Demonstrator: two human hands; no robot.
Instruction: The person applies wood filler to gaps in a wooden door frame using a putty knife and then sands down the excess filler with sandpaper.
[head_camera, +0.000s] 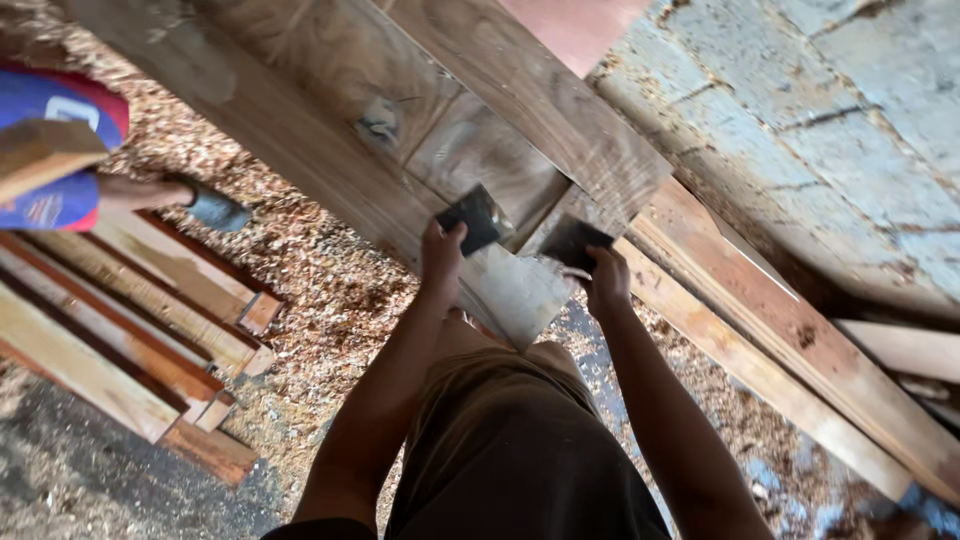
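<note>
My left hand (441, 255) grips a dark square piece of sandpaper (472, 218) against the lower end of a wooden panel frame (330, 130). My right hand (606, 283) holds a second dark sandpaper piece (572, 242) on the same end, a little to the right. Between the two hands the wood shows a pale, whitish patch (515, 285). The frame leans diagonally across the view, with flat panels set between thick rails.
Wood shavings (320, 290) cover the floor. A stack of planks (130, 320) lies at the left, and long boards (780, 350) lie at the right by a rough block wall (820, 110). Another person in a blue and red shirt (50, 150) is at the upper left.
</note>
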